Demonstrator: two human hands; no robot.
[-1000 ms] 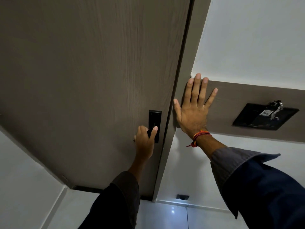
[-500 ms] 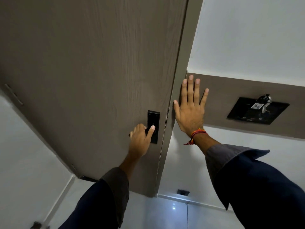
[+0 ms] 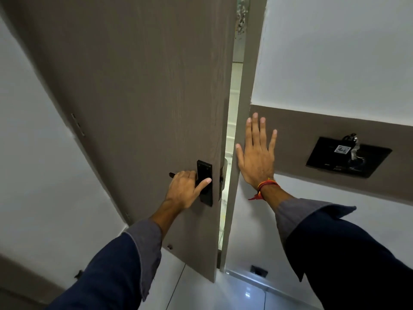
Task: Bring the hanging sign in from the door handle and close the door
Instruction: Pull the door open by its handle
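Note:
A brown wood-grain door (image 3: pixel 138 90) fills the middle and stands slightly ajar, with a narrow bright gap (image 3: pixel 230 130) along its right edge. My left hand (image 3: pixel 184 190) is shut on the black door handle (image 3: pixel 171 175), next to the black lock plate (image 3: pixel 205 168). My right hand (image 3: pixel 257 153) lies flat with spread fingers on the brown door frame (image 3: pixel 243 90) and wall band, just right of the gap. A red thread bracelet is on that wrist. No hanging sign shows from this side; the outer handle is mostly hidden behind the door edge.
A black wall panel (image 3: pixel 328 159) with a key tag in it sits on the brown band at right. White walls flank the door on both sides. A small dark outlet (image 3: pixel 258 270) sits low by the glossy white floor (image 3: pixel 234 294).
The door has swung inward, opening a lit gap at its right edge. My left hand has stayed on the handle; my right hand has stayed flat on the frame.

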